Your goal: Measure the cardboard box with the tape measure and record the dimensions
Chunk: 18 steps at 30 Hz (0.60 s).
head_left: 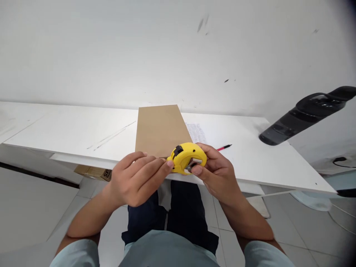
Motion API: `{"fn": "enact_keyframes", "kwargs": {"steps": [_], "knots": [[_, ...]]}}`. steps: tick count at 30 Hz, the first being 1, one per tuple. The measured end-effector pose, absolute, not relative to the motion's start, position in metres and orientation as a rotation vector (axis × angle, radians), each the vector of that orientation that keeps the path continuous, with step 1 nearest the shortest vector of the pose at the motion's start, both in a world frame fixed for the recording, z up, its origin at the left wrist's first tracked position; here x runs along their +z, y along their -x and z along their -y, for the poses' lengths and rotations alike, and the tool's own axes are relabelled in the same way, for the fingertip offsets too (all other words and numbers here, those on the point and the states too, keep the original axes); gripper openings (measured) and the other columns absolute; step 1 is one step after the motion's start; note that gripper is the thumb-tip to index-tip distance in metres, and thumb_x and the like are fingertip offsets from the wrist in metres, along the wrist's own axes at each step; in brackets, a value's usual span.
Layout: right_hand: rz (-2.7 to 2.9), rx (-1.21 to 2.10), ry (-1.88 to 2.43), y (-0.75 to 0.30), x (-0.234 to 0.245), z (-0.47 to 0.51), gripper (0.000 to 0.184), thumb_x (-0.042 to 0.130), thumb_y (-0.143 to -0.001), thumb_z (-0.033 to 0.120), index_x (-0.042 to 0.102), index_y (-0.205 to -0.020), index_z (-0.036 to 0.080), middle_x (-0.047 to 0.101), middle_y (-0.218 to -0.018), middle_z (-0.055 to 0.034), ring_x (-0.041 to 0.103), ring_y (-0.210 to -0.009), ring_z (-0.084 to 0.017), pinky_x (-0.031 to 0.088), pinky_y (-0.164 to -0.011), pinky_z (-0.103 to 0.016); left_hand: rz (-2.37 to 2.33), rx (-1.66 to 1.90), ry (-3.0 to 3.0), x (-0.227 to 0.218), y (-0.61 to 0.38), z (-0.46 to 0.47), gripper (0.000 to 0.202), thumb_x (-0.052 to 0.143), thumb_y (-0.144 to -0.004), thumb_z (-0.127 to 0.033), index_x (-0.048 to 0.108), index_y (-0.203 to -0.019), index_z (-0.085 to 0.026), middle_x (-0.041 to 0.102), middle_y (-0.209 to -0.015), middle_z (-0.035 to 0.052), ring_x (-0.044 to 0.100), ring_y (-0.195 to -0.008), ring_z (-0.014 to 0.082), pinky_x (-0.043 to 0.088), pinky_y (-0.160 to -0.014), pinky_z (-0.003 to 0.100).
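A yellow tape measure (183,152) with a black lock button is held up over the front edge of the desk. My right hand (218,170) grips its case from the right, thumb in front and fingers behind. The fingers of my left hand (140,176) are closed at its front end, by the mouth where the blade comes out. What part of the blade lies in those fingers is mostly hidden. Behind the tape measure a brown rectangular board (161,126) lies flat on the desk, its near edge partly covered by my hands.
The white desk (69,129) stands against a scuffed white wall. A red and black pencil (224,147) and a sheet of paper with writing (197,132) lie right of the board. Farther right stands a dark bottle (297,118). A cardboard box (93,172) is under the desk.
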State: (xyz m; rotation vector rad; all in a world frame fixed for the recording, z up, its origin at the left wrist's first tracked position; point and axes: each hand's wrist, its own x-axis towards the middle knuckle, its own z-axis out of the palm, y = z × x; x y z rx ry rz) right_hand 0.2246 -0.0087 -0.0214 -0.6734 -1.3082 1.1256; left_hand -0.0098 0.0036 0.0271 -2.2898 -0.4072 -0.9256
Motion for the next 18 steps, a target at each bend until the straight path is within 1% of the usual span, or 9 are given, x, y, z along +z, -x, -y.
{"fn": "enact_keyframes", "kwargs": {"steps": [3,5,7,9,11,13,15,18], "knots": [[1.381,0.89,0.773,-0.243,-0.022,0.0,0.045,0.082,-0.085,0.044,0.071,-0.126,0.029,0.079,-0.111,-0.0062,0.077,-0.094,-0.025,0.069,-0.076,-0.039,0.537,-0.945,2.223,0.018,0.037,-0.011,0.026,0.075,-0.087,-0.015,0.07,-0.11,-0.024,0.077,-0.099,0.0033,0.074,-0.088,0.0183,0.06,-0.085,0.037],[1.383,0.717,0.85,-0.263,-0.026,-0.013,0.05,0.079,-0.087,0.048,0.068,-0.133,0.031,0.076,-0.122,-0.0083,0.076,-0.097,-0.027,0.068,-0.076,-0.041,0.747,-1.012,2.164,0.008,0.062,-0.018,0.034,0.074,-0.086,-0.016,0.068,-0.118,-0.027,0.077,-0.103,0.0026,0.074,-0.091,0.0196,0.059,-0.087,0.038],[1.389,0.605,0.903,-0.286,-0.033,-0.029,0.054,0.073,-0.09,0.052,0.064,-0.14,0.033,0.073,-0.126,-0.0083,0.074,-0.096,-0.027,0.067,-0.075,-0.042,0.934,-1.097,2.122,-0.004,0.084,-0.027,0.039,0.071,-0.088,-0.016,0.067,-0.124,-0.03,0.077,-0.108,0.0033,0.074,-0.096,0.0206,0.059,-0.087,0.039],[1.398,0.55,0.939,-0.303,-0.043,-0.042,0.057,0.066,-0.094,0.055,0.057,-0.146,0.035,0.072,-0.123,-0.0072,0.072,-0.095,-0.025,0.066,-0.075,-0.042,1.061,-1.198,2.129,-0.016,0.1,-0.038,0.032,0.066,-0.092,-0.017,0.069,-0.121,-0.03,0.077,-0.108,0.0035,0.073,-0.098,0.0202,0.059,-0.087,0.038],[1.41,0.526,0.977,-0.31,-0.054,-0.051,0.059,0.062,-0.096,0.056,0.052,-0.15,0.035,0.071,-0.121,-0.0067,0.071,-0.093,-0.024,0.065,-0.075,-0.041,1.157,-1.288,2.195,-0.028,0.108,-0.047,0.022,0.063,-0.096,-0.02,0.072,-0.114,-0.029,0.076,-0.104,0.0031,0.073,-0.097,0.0191,0.059,-0.088,0.038],[1.442,0.527,1.021,-0.308,-0.062,-0.054,0.059,0.06,-0.097,0.056,0.051,-0.15,0.033,0.07,-0.122,-0.0073,0.07,-0.091,-0.023,0.064,-0.075,-0.04,1.236,-1.36,2.287,-0.038,0.108,-0.052,0.017,0.062,-0.098,-0.025,0.073,-0.11,-0.027,0.076,-0.104,0.0036,0.072,-0.099,0.0188,0.059,-0.091,0.038],[1.484,0.545,1.062,-0.301,-0.067,-0.053,0.057,0.059,-0.098,0.055,0.051,-0.149,0.031,0.068,-0.123,-0.0083,0.069,-0.091,-0.023,0.064,-0.078,-0.042,1.3,-1.413,2.371,-0.045,0.102,-0.054,0.018,0.06,-0.1,-0.032,0.073,-0.111,-0.027,0.073,-0.112,0.0056,0.07,-0.107,0.0198,0.058,-0.097,0.04],[1.524,0.541,1.1,-0.293,-0.069,-0.051,0.056,0.054,-0.099,0.057,0.05,-0.149,0.031,0.066,-0.123,-0.0094,0.069,-0.092,-0.024,0.063,-0.081,-0.044,1.326,-1.373,2.52,-0.049,0.09,-0.052,0.034,0.048,-0.104,-0.047,0.07,-0.122,-0.027,0.064,-0.137,0.0105,0.061,-0.127,0.0244,0.054,-0.107,0.045]]}}
